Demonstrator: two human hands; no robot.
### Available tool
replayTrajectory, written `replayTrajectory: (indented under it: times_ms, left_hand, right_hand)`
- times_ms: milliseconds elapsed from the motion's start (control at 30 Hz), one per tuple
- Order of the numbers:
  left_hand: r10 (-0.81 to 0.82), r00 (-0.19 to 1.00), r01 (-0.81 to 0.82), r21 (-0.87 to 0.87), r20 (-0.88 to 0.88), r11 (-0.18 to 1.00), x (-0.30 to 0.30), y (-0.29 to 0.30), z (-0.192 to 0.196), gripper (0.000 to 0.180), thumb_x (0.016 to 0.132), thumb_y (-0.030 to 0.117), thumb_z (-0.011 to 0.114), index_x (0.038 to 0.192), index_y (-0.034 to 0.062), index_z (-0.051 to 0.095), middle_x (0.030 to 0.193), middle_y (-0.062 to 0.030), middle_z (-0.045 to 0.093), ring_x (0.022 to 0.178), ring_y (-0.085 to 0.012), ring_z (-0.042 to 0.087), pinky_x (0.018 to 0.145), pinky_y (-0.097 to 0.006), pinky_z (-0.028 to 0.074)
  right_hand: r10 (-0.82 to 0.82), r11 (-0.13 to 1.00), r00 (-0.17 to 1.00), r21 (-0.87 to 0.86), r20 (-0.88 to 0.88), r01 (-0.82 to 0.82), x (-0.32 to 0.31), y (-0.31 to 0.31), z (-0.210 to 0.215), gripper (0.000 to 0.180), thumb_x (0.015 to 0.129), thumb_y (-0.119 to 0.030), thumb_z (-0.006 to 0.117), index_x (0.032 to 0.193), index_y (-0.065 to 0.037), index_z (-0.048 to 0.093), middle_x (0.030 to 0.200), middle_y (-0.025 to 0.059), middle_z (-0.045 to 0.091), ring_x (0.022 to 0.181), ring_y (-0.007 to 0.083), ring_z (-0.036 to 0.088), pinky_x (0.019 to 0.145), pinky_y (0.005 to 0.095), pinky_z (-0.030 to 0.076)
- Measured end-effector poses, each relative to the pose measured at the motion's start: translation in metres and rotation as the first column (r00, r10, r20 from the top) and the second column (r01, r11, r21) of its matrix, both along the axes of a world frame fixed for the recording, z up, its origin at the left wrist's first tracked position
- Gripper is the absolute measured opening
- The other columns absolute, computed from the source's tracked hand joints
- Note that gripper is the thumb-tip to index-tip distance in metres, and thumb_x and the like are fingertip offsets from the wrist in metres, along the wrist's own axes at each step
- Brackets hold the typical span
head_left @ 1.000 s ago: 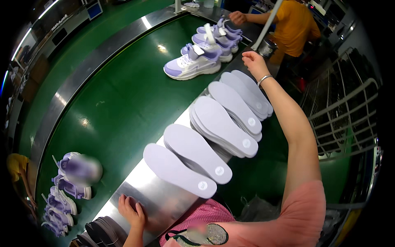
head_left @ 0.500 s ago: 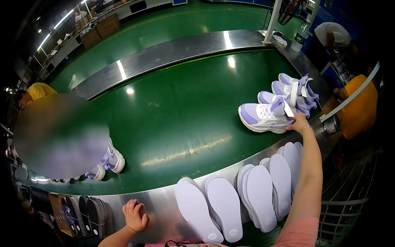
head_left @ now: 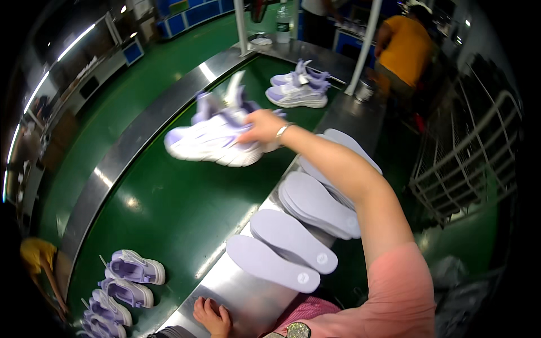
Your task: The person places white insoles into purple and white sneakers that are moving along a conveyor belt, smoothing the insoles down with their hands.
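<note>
Over the green work surface, my right hand (head_left: 264,127) is closed round the heel end of a pair of white and lilac sneakers (head_left: 211,138), lifted and slightly blurred. Their toes point left; the nearer shoe covers most of the other. My left hand (head_left: 212,316) rests on the metal ledge (head_left: 248,293) at the lower edge, fingers loosely bent and nothing in them. Between my arms, pale lilac insoles (head_left: 273,262) lie in stacks along that ledge. Another pair of the same sneakers (head_left: 298,93) stands at the far end of the green surface (head_left: 197,197).
More lilac sneakers (head_left: 132,267) stand in a row at the lower left. A water bottle (head_left: 283,23) and white posts (head_left: 366,48) rise at the far end. A wire rack (head_left: 468,152) is at the right. Workers in yellow (head_left: 404,48) are at both sides.
My right hand has lifted a pair of sneakers off the green surface and carried it leftward. The view has turned to the right. My left hand stays on the ledge.
</note>
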State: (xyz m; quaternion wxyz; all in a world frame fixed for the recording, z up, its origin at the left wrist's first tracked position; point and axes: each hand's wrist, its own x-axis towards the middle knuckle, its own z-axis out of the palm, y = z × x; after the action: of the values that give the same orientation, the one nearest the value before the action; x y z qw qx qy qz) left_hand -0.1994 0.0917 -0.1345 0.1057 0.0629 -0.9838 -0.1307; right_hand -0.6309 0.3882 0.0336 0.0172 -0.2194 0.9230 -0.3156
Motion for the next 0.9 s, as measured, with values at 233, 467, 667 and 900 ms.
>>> replayTrajectory:
  times_ms: [233, 467, 667, 900]
  left_hand:
    - [0.161, 0.977, -0.052, 0.567, -0.143, 0.822, -0.007, -0.007, -0.032, 0.053, 0.078, 0.025, 0.054, 0.118, -0.0059, 0.04, 0.122, -0.0214, 0.039, 0.117, -0.0354, 0.033, 0.099, -0.045, 0.021]
    - [0.608, 0.77, 0.001, 0.953, -0.195, 0.304, 0.046, 0.027, 0.039, 0.084, 0.081, 0.05, 0.047, 0.137, 0.0032, 0.006, 0.14, -0.0175, 0.005, 0.127, -0.0316, 0.019, 0.103, -0.043, 0.021]
    - [0.621, 0.734, -0.363, 0.931, 0.275, 0.018, 0.076, 0.018, 0.012, 0.102, 0.073, 0.061, 0.053, 0.137, -0.0001, 0.002, 0.143, -0.0173, -0.001, 0.13, -0.0315, 0.014, 0.104, -0.043, 0.023]
    - [0.466, 0.882, -0.213, 0.819, -0.073, 0.532, 0.075, 0.021, 0.024, 0.088, 0.073, 0.03, 0.067, 0.134, -0.0041, 0.013, 0.136, -0.022, 0.02, 0.125, -0.0312, 0.026, 0.103, -0.04, 0.026]
  right_hand:
    - [0.316, 0.938, 0.929, 0.211, -0.194, -0.275, 0.186, -0.104, 0.072, 0.048, 0.055, -0.048, 0.072, 0.08, -0.007, 0.067, 0.079, 0.0151, 0.061, 0.079, 0.0308, 0.059, 0.07, 0.0371, 0.047]
    - [0.425, 0.885, 0.871, 0.314, -0.245, -0.344, 0.361, -0.17, -0.008, 0.042, 0.054, -0.045, 0.073, 0.075, -0.01, 0.067, 0.083, 0.0102, 0.058, 0.087, 0.0268, 0.05, 0.065, 0.038, 0.043]
    - [0.372, 0.894, 0.927, 0.25, 0.05, -0.372, 0.444, -0.159, -0.074, 0.031, 0.066, -0.032, 0.066, 0.081, -0.004, 0.066, 0.088, 0.0151, 0.062, 0.087, 0.0314, 0.055, 0.072, 0.0395, 0.047]
    - [0.651, 0.682, 0.759, -0.435, -0.004, -0.587, 0.455, -0.088, 0.032, 0.028, 0.082, -0.024, 0.055, 0.095, 0.0, 0.059, 0.089, 0.0152, 0.057, 0.083, 0.0252, 0.056, 0.073, 0.0326, 0.044]
